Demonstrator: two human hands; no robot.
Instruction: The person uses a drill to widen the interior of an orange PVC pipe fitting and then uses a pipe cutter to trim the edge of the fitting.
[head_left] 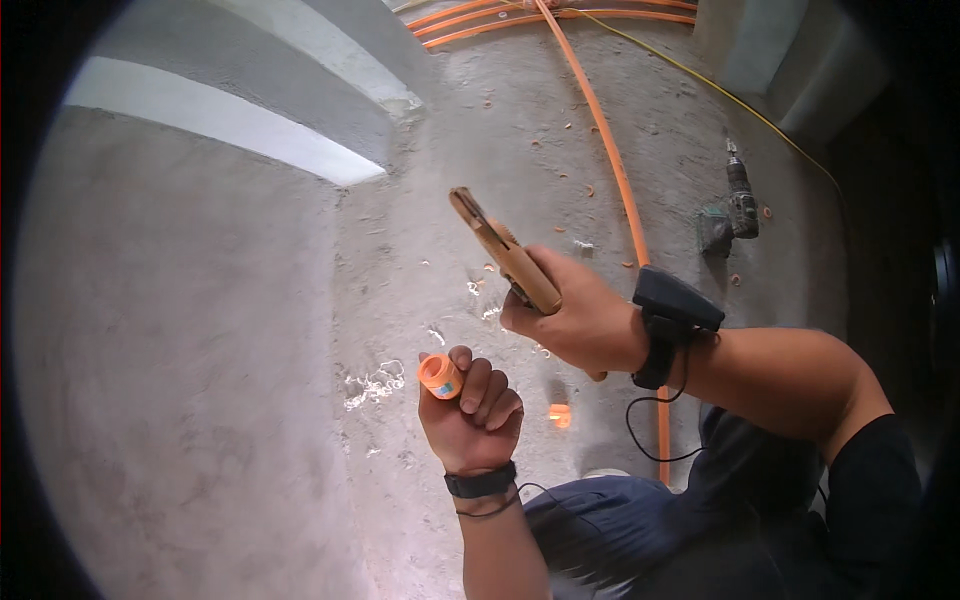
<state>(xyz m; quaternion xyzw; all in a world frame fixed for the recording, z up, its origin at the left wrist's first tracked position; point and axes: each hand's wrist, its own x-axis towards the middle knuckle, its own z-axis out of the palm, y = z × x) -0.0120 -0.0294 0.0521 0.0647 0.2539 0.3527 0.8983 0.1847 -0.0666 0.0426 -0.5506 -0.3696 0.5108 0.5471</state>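
Note:
My left hand (468, 415) is closed around a short orange pipe fitting (440, 375). Its round open end faces up, and a small blue label shows on its side. Further up and to the right, my right hand (580, 312) grips a tan hand tool with a slotted front, which looks like a pipe cutter (510, 255). The tool's tip points up and left, away from the fitting. A handle end shows below my right palm; the rest of the grip is hidden by my fingers. The tool and the fitting are apart.
A long orange pipe (605, 130) runs along the concrete floor, passing under my right arm. A dusty cordless drill (738, 205) lies at the right. Another orange piece (559, 415), white shavings (375, 385) and orange scraps dot the floor. A yellow cable (720, 90) trails at the far right.

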